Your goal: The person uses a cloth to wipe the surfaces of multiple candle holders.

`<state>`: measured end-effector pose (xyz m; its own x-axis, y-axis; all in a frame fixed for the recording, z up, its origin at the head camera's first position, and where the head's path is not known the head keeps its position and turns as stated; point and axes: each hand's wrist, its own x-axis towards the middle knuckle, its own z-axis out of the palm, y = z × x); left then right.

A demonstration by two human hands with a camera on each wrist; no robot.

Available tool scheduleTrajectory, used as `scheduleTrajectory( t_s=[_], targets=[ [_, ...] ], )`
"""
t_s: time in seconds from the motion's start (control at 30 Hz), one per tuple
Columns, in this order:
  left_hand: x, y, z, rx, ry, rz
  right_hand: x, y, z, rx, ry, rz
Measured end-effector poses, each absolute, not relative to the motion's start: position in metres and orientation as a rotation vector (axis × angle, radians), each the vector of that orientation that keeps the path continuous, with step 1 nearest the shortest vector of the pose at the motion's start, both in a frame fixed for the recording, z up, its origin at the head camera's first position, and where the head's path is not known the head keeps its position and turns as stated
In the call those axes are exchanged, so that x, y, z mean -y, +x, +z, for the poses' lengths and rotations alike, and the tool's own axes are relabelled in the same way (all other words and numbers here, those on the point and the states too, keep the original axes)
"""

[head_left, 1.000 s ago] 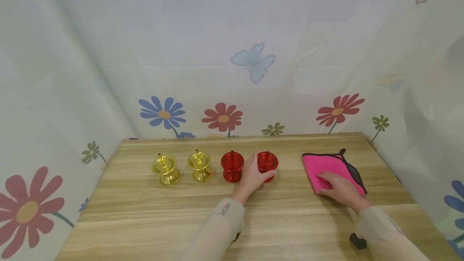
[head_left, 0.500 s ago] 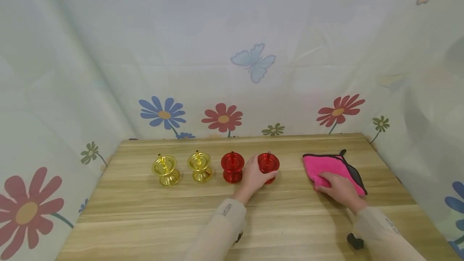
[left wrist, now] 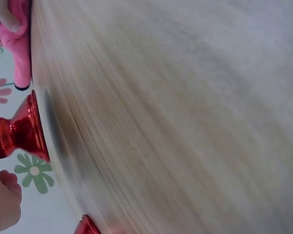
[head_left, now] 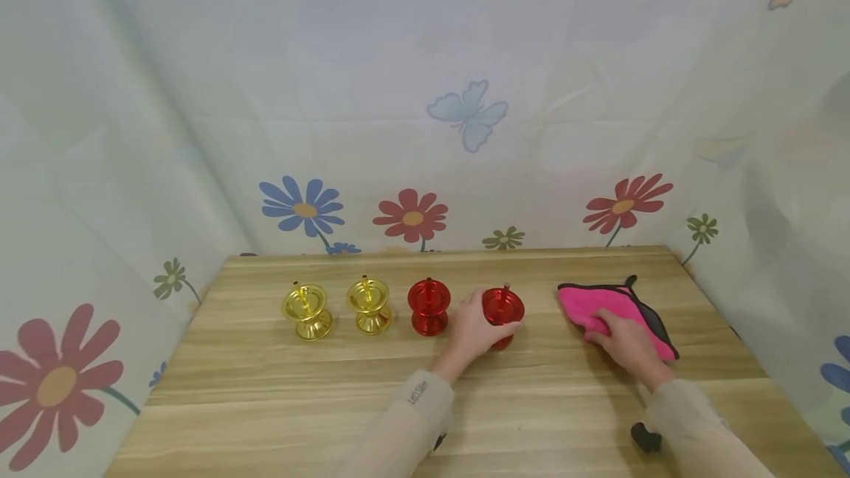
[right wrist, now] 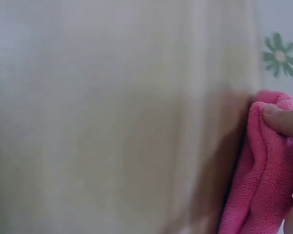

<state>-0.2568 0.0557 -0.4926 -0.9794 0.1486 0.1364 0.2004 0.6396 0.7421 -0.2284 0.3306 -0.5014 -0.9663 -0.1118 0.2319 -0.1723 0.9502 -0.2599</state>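
Note:
My left hand point(head_left: 473, 327) grips a shiny red candle holder point(head_left: 502, 306), its thumb across the front and fingers behind. This holder has a shallow dish, a thin upright tube and a flared foot; the left wrist view shows its foot point(left wrist: 30, 129) close over the tabletop. A second red candle holder point(head_left: 429, 305) stands just left of that hand. Over on the right, my right hand point(head_left: 624, 345) pinches a fold of a pink fleecy cloth point(head_left: 614, 305) with black edging and a small black loop. Up close, the thumb presses into the bunched pink cloth point(right wrist: 263, 180).
Two gold candle holders point(head_left: 305, 305) point(head_left: 368, 301) stand in line left of the red ones. All are on a wood-grain table point(head_left: 299, 397), with a flower-printed curtain point(head_left: 319, 94) behind and at both sides. A small black object point(head_left: 645, 437) shows beside the right sleeve.
The gripped red candle holder has moved slightly right and nearer, away from the other red one. My right fingers have gathered the cloth's near left part into a fold.

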Motion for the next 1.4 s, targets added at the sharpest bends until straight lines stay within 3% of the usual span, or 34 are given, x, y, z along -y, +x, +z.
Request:
scheduleTrajectory(
  t_s=[0.9,1.4],
  targets=[
    [-0.053,-0.248,-0.473,2.911,-0.481,-1.15,-0.328,-0.211,-0.425,2.721,0.136,0.73],
    [-0.055,-0.238,-0.459,2.928,-0.609,-1.123,-0.302,-0.204,-0.406,2.656,0.193,0.871]
  ],
)
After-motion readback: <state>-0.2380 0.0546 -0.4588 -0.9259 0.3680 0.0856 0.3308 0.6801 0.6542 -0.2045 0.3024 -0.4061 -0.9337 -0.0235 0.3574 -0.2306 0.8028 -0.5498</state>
